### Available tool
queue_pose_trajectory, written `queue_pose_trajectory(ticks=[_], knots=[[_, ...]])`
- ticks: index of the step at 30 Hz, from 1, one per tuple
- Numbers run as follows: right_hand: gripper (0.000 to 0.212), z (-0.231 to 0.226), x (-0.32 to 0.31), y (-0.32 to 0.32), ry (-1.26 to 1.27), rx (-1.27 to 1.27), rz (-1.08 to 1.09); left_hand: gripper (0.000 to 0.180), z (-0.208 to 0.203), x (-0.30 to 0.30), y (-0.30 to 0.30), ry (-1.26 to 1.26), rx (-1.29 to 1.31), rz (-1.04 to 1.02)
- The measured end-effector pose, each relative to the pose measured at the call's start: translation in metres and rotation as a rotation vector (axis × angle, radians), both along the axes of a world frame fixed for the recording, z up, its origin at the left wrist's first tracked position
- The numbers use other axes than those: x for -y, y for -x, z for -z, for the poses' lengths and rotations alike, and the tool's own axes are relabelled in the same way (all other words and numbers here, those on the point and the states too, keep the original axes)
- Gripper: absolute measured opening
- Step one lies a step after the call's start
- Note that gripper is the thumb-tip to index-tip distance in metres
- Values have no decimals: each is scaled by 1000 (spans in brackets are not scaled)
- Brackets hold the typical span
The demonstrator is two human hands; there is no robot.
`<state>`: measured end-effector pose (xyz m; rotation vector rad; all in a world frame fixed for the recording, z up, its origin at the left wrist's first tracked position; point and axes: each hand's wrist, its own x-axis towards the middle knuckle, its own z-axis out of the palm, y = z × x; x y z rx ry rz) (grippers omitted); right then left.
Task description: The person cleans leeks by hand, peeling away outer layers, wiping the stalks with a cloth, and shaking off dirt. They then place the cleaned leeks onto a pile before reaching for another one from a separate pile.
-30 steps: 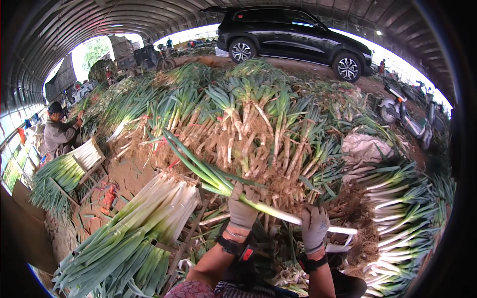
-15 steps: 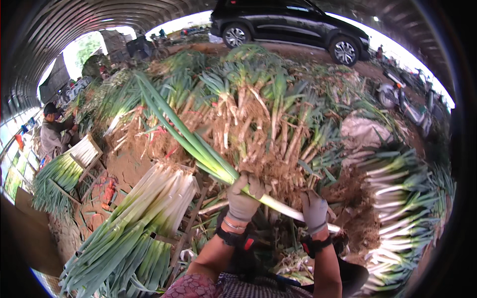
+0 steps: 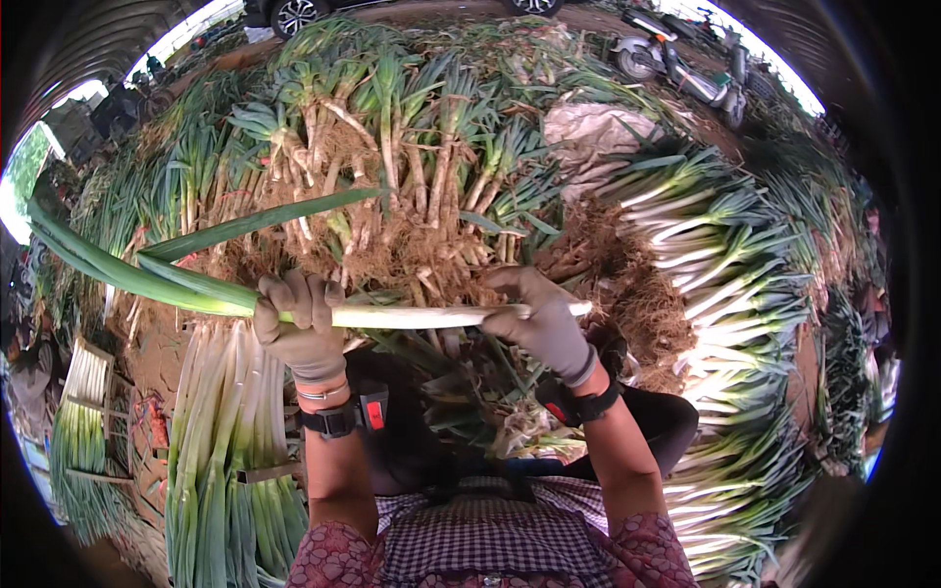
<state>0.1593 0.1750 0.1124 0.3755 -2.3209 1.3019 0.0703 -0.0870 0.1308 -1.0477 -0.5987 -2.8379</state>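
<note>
One pale-shafted leek (image 3: 412, 317) clamped in left grip (image 3: 299, 328) and right grip (image 3: 549, 328); trimmed-looking bundle (image 3: 230, 392) near left; rooted leeks (image 3: 725, 338) remain right.

Left fingers (image 3: 298, 296) curled tight, right fingers (image 3: 529, 282) bent.

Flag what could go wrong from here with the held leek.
The leek's folded leaf juts across the rooty leeks and might snag. The left hand grips near the leaves; the right hand's hold at the white end is unclear, so that end could slip if loose.
</note>
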Motion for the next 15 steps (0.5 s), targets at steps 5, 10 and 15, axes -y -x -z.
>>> queue_pose_trajectory(ticks=[5, 10, 15], knots=[[33, 16, 17, 7, 74, 115, -88, 28, 1, 1, -1, -41, -54, 71], [18, 23, 22, 10, 29, 11, -23, 29, 2, 6, 3, -39, -97, 113], [12, 11, 10, 6, 893, 293, 4, 29, -4, 17, 2, -47, -87, 100]])
